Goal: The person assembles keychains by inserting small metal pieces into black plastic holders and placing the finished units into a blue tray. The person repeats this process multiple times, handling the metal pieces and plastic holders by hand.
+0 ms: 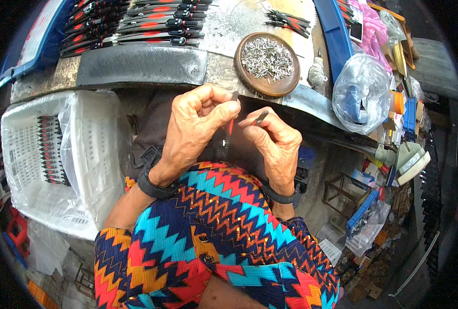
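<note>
Zigzag shirt is closest, left hand pinches dark strip, right hand pinches dark piece, bowl of metal pins sits on counter beyond.

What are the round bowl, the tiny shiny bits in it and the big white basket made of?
Bowl: probably wood, brown with a soft shine, though brown plastic could look similar.
Tiny bits: most likely metal, because they're silvery and glint in the light.
Basket: looks like plastic, pale white, with neat rows of moulded-looking slots.
</note>
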### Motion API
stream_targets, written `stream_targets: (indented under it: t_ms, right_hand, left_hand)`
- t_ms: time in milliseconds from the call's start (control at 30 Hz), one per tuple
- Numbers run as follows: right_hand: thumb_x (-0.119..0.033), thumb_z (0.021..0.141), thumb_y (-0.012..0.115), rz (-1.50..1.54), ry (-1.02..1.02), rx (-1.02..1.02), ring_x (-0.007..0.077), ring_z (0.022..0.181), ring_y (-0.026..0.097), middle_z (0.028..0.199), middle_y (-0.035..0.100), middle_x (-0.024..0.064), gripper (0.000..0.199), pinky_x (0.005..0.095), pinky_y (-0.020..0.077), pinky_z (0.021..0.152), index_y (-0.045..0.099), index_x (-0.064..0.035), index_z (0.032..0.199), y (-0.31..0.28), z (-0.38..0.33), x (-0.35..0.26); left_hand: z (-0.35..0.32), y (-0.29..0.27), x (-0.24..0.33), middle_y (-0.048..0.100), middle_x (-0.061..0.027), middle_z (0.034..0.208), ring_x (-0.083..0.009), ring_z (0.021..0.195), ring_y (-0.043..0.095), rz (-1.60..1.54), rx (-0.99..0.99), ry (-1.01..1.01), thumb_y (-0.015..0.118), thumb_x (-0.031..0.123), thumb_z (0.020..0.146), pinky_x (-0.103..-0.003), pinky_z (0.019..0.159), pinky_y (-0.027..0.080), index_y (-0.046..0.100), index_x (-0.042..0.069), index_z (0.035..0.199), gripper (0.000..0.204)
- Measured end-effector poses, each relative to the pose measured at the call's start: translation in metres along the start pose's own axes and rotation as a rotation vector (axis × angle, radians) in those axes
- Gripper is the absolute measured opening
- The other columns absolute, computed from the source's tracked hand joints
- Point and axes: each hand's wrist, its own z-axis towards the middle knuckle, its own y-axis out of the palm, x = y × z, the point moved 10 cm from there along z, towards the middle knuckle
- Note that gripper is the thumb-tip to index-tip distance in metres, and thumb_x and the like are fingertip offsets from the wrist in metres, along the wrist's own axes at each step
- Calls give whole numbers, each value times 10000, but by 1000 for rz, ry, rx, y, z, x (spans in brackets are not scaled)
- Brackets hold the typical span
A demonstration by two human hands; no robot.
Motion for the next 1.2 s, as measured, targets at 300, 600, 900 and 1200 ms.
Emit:
stream_targets:
  t_ms: [300,600,900,1200]
  right_hand:
    - [-22,790,690,113,59,105,-2,573,431,670,531,-40,437,152,329,492,514,52,1183,8,3,14]
    - [-52,765,725,54,52,117,-8,542,367,629,470,-69,484,152,276,468,524,32,1197,10,5,21]
    - [-52,762,727,39,34,108,-4,545,349,633,444,-72,471,153,279,471,537,23,1187,12,6,24]
    - [-89,830,665,124,130,83,3,539,402,648,515,-45,369,157,307,462,558,14,1168,12,4,27]
  left_hand:
    - [2,5,-18,620,-27,757,-64,678,559,-152,-67,-90,631,161,852,-209,661,457,605,8,872,156]
    - [5,1,-27,605,-12,701,-42,602,530,-209,-8,-107,645,161,836,-196,554,439,620,5,832,158]
    - [5,-1,-30,601,-5,682,-30,597,520,-194,0,-101,652,159,828,-183,547,421,616,5,809,160]
    - [4,1,-30,607,-13,678,-38,581,536,-235,-19,-130,647,131,822,-179,539,427,609,6,786,136]
